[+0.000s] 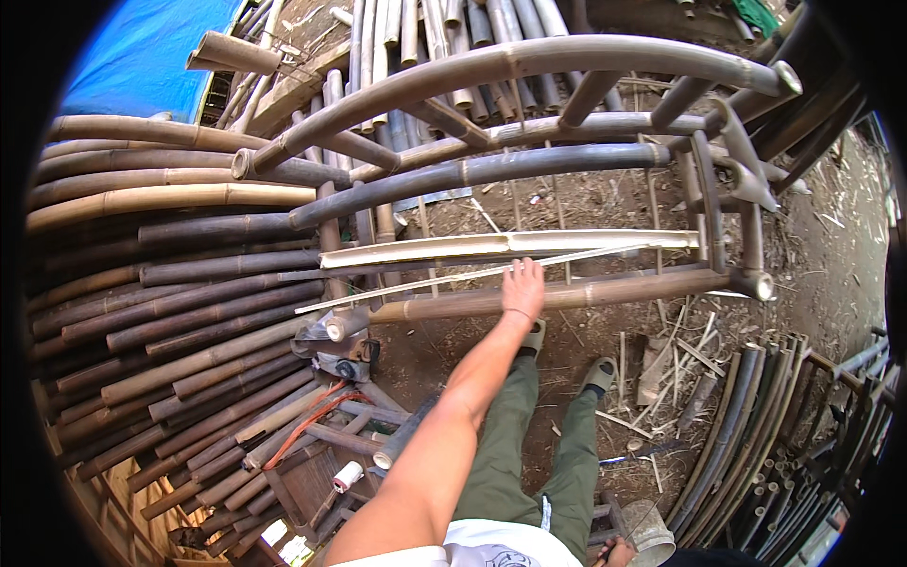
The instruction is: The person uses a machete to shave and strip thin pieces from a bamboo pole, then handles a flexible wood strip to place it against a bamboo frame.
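Note:
A bamboo frame [567, 295] of dark poles stands in front of me. Lying lengthwise in it is a split bamboo length [416, 251], its pale inner side showing. My left hand [522, 286] reaches out to a long thin bamboo strip [397, 285], fingers closed on it near its middle. That strip slants across the frame, one end sticking out past the left side. Down at the lower edge, my right hand [618, 552] is partly cut off, fingers curled. What it holds, if anything, is too small to make out. A grey bucket [654, 541] stands beside it.
Bamboo poles [189, 312] are stacked high on the left. More poles [727, 435] lean at the lower right. Pale offcuts [675, 364] litter the dirt floor. A power tool [345, 364] and a thread spool [348, 476] sit left of my arm. A blue tarp [142, 61] hangs far left.

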`<state>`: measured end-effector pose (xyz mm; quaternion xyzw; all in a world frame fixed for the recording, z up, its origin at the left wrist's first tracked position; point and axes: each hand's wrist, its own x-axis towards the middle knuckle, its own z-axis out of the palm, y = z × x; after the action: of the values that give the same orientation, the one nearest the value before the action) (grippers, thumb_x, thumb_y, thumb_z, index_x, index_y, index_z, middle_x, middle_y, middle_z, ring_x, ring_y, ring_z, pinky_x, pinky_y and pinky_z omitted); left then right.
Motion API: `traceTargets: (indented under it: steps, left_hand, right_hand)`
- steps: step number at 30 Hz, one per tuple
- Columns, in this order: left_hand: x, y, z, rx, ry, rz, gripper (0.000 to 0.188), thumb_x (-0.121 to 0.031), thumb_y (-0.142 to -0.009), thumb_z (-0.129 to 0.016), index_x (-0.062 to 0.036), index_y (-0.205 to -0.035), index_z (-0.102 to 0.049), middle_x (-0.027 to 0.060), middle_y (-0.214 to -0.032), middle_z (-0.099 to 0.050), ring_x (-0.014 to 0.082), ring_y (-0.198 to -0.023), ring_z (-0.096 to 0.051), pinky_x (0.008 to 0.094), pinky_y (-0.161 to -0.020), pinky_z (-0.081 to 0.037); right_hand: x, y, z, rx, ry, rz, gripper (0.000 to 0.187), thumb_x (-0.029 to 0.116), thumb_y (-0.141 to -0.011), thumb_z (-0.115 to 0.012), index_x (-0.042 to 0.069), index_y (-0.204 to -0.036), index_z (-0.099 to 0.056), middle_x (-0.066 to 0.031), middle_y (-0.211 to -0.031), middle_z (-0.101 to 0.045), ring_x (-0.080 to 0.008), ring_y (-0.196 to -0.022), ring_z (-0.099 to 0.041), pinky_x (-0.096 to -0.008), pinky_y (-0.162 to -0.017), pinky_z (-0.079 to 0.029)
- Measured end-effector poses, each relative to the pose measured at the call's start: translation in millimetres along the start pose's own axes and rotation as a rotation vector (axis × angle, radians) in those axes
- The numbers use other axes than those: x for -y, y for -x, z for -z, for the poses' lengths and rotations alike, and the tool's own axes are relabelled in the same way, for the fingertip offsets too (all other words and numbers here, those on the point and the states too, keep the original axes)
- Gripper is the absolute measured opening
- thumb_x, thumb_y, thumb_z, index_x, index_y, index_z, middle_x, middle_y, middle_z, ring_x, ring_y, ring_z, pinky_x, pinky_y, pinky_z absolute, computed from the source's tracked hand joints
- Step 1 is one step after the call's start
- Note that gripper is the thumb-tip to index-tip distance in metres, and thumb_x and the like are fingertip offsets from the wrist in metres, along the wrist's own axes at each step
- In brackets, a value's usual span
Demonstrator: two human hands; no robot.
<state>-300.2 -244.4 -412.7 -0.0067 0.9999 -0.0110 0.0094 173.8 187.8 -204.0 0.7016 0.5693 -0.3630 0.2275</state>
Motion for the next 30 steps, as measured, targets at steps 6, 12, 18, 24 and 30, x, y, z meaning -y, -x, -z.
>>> traceTargets:
  steps: [6, 12, 18, 24, 30]
  left_hand:
    - [130.0, 0.2, -43.9, 0.43, -0.026, -0.09, 0.016, -0.018, -0.09, -0.054, -0.0133, -0.103, -0.062, 0.0095, -0.099, -0.061, 0.027, -0.09, -0.066, 0.0439, -0.072, -0.056]
    - [100.8, 12.0, 58.9, 0.599, 0.414, -0.205, 0.02, -0.026, -0.096, -0.053, -0.0118, -0.109, -0.057, 0.0206, -0.108, -0.051, 0.0445, -0.09, -0.061, 0.0538, -0.075, -0.05]
    - [-1.6, 98.9, 230.7, 0.804, 0.657, -0.356, 0.034, -0.03, -0.096, -0.053, -0.0053, -0.119, -0.06, 0.0196, -0.102, -0.062, 0.0402, -0.096, -0.062, 0.0487, -0.084, -0.051]
    - [-136.9, 165.9, 349.6, 1.06, 0.372, -0.584, 0.037, -0.028, -0.094, -0.056, -0.0049, -0.123, -0.059, 0.0198, -0.109, -0.065, 0.0385, -0.102, -0.062, 0.0472, -0.088, -0.05]
    - [-177.2, 194.9, 469.2, -0.51, 0.899, -0.292, 0.042, -0.023, -0.097, -0.057, 0.001, -0.13, -0.052, 0.0147, -0.127, -0.056, 0.0257, -0.122, -0.051, 0.0449, -0.104, -0.041]
  right_hand:
    - [-0.6, 22.7, -38.6, 0.058, -0.054, -0.076, 0.014, 0.008, -0.089, -0.059, 0.005, -0.086, -0.046, -0.0122, -0.064, -0.058, -0.0201, -0.043, -0.053, -0.035, -0.034, -0.042]
    - [47.3, 52.6, -64.2, 0.064, -0.11, 0.053, 0.015, 0.013, -0.091, -0.064, 0.0, -0.095, -0.057, -0.007, -0.063, -0.056, -0.0166, -0.044, -0.053, -0.0311, -0.037, -0.044]
    - [183.7, 92.3, -97.2, 0.391, -0.406, 0.622, 0.054, 0.014, -0.09, -0.069, -0.01, -0.132, -0.046, -0.0078, -0.091, -0.064, -0.0085, -0.051, -0.052, -0.0248, -0.044, -0.042]
    - [197.3, 99.9, -74.9, 0.313, -1.023, 0.386, 0.026, 0.022, -0.093, -0.067, 0.001, -0.101, -0.054, -0.013, -0.085, -0.067, -0.0106, -0.051, -0.055, -0.0244, -0.044, -0.045]
    - [163.6, 8.0, -0.7, 0.188, -1.258, -0.01, 0.015, 0.014, -0.094, -0.061, 0.003, -0.094, -0.052, -0.0105, -0.078, -0.064, -0.0128, -0.051, -0.053, -0.0287, -0.043, -0.047]
